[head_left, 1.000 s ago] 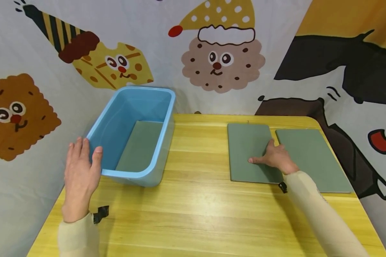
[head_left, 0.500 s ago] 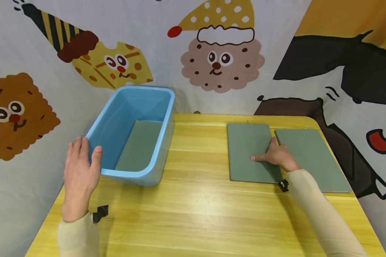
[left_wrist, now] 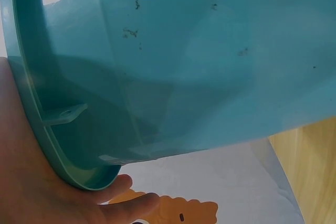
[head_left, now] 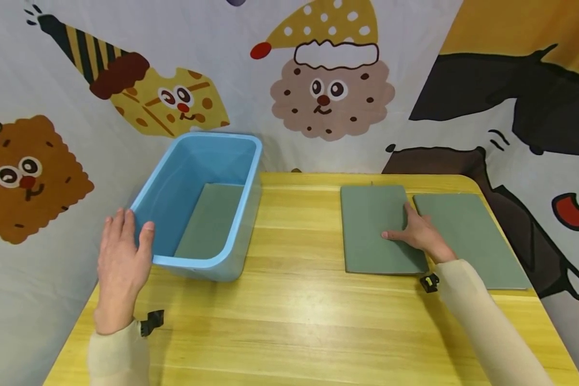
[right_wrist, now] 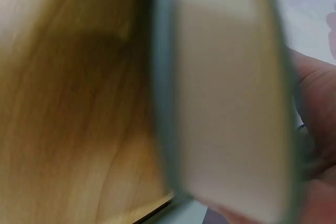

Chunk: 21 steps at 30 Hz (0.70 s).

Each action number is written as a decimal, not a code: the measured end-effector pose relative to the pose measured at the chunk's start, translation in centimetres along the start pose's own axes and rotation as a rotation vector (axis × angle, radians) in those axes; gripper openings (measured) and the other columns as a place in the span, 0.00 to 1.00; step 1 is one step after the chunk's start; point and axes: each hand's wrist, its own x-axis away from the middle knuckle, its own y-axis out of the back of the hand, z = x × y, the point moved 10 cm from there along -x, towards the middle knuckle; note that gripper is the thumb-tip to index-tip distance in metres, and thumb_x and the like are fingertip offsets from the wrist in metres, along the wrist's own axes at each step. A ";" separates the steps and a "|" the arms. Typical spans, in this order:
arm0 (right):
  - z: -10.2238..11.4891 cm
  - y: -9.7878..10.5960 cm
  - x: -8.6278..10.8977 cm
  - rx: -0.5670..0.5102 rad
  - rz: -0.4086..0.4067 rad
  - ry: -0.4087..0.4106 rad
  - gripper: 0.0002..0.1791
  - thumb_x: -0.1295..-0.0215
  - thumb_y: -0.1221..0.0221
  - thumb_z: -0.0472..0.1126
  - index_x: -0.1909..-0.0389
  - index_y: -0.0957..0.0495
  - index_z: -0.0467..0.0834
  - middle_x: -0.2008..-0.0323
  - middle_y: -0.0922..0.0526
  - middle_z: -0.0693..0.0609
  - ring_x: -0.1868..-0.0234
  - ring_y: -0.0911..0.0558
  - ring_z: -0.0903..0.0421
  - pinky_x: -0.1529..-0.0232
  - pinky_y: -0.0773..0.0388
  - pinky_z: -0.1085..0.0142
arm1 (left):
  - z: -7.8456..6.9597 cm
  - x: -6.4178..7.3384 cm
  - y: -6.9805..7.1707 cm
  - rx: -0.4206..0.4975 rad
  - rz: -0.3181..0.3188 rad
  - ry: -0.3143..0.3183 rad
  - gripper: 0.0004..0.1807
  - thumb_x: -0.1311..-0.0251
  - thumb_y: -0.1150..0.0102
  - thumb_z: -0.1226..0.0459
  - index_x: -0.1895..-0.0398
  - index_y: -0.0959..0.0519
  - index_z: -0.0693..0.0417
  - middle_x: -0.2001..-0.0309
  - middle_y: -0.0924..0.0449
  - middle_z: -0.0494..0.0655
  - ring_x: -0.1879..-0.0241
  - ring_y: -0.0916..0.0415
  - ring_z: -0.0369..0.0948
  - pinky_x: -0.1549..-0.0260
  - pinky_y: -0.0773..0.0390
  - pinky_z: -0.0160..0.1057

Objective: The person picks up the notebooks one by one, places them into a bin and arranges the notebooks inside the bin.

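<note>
A person sat at a yellow wooden table [head_left: 299, 316], seen from a head camera looking down at both hands. Behind the table hung a backdrop [head_left: 318, 80] printed with cartoon biscuit characters: a round brown cookie face in a spotted yellow hat, a yellow cracker in a striped hat, a square brown biscuit at far left, and a black shape at right. No writing or brand could be read anywhere.

A light blue plastic bin [head_left: 251, 161] stood on the table's far left, its long side running away from the person. One grey-green board [head_left: 212, 220] lay flat on its floor; nothing else showed inside.

The left hand [head_left: 121, 262] rested against the bin's near left corner, fingers straight and together outside the wall, thumb at the rim. The left wrist view showed the palm [left_wrist: 31, 182] flat against the bin's rim, not curled round it.

On the right half of the table lay two more grey-green boards side by side, nearly touching. The right hand [head_left: 417, 233] lay on the right edge of the left board [head_left: 371, 225], thumb on top and fingers tucked at the seam between the boards. The right wrist view, blurred, showed that board's edge raised with fingers [right_wrist: 315, 124] beneath, so the hand was pinching it. The right board [head_left: 468, 238] lay flat and untouched. Nothing stood between the boards and the bin.
</note>
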 end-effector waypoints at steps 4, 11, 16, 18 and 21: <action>0.2 0.2 0.3 -0.064 0.014 0.090 0.63 0.31 0.33 0.58 0.17 0.68 0.36 0.21 0.63 0.25 0.23 0.57 0.22 0.30 0.50 0.28 | 0.0 0.0 -0.1 0.001 0.003 -0.001 0.45 0.19 0.74 0.40 0.20 0.51 0.71 0.19 0.57 0.69 0.19 0.65 0.63 0.24 0.61 0.65; 0.6 1.2 1.3 -0.190 0.042 0.147 0.56 0.28 0.35 0.52 0.15 0.65 0.44 0.20 0.66 0.28 0.22 0.61 0.24 0.31 0.51 0.26 | 0.0 0.1 0.0 0.010 0.001 0.003 0.45 0.19 0.74 0.40 0.20 0.51 0.71 0.19 0.57 0.68 0.19 0.65 0.63 0.25 0.60 0.66; 0.5 1.9 2.0 -0.293 0.034 0.221 0.51 0.27 0.36 0.43 0.15 0.59 0.50 0.18 0.63 0.34 0.21 0.60 0.27 0.32 0.51 0.25 | 0.1 0.1 0.0 0.010 0.007 0.014 0.45 0.19 0.75 0.39 0.19 0.51 0.70 0.18 0.57 0.67 0.19 0.66 0.62 0.26 0.59 0.68; 0.3 2.2 2.3 -0.318 0.024 0.250 0.49 0.27 0.37 0.40 0.15 0.56 0.51 0.17 0.60 0.36 0.20 0.58 0.28 0.33 0.50 0.25 | 0.1 0.0 0.0 0.010 0.007 0.015 0.45 0.19 0.75 0.39 0.19 0.51 0.70 0.18 0.57 0.67 0.19 0.66 0.62 0.26 0.59 0.69; 0.2 2.2 2.6 -0.339 0.028 0.285 0.46 0.26 0.38 0.39 0.15 0.53 0.51 0.17 0.58 0.39 0.20 0.57 0.30 0.33 0.47 0.25 | 0.0 -0.1 0.0 0.008 0.005 0.008 0.45 0.19 0.75 0.39 0.20 0.51 0.70 0.19 0.57 0.68 0.19 0.65 0.63 0.25 0.60 0.68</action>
